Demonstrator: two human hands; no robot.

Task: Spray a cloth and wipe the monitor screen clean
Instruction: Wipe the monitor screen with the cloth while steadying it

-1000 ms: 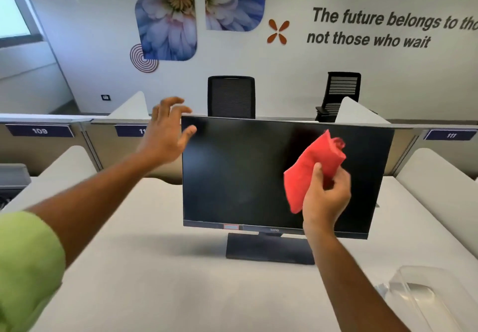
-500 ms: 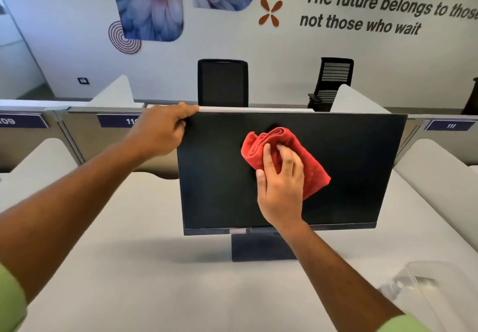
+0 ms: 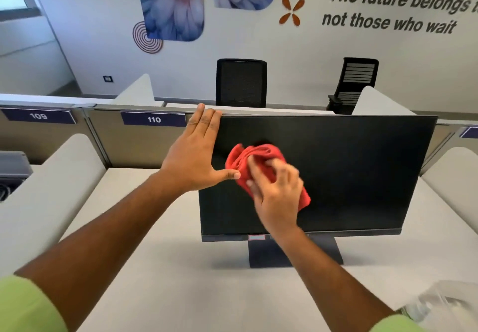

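Observation:
A black monitor [image 3: 349, 174] stands on a white desk [image 3: 160, 267], its screen dark. A bunched red cloth [image 3: 254, 161] lies against the upper left part of the screen. My right hand [image 3: 278, 192] presses the cloth onto the glass, fingers spread over it and blurred by motion. My left hand [image 3: 196, 155] lies flat against the monitor's left edge, fingers straight and reaching the top corner, thumb stretched across the screen toward the cloth.
A clear plastic object [image 3: 439, 306], blurred, sits at the desk's near right corner. Grey partitions with number plates 109 [image 3: 38, 116] and 110 [image 3: 154, 119] run behind the desk. Two black office chairs [image 3: 240, 83] stand beyond them, and white side dividers [image 3: 455, 176] flank the desk.
My right hand brought the cloth from mid-air onto the screen and has slid it leftward. My left hand reached the monitor's top left corner, gripped it, and now lies flat along the left edge.

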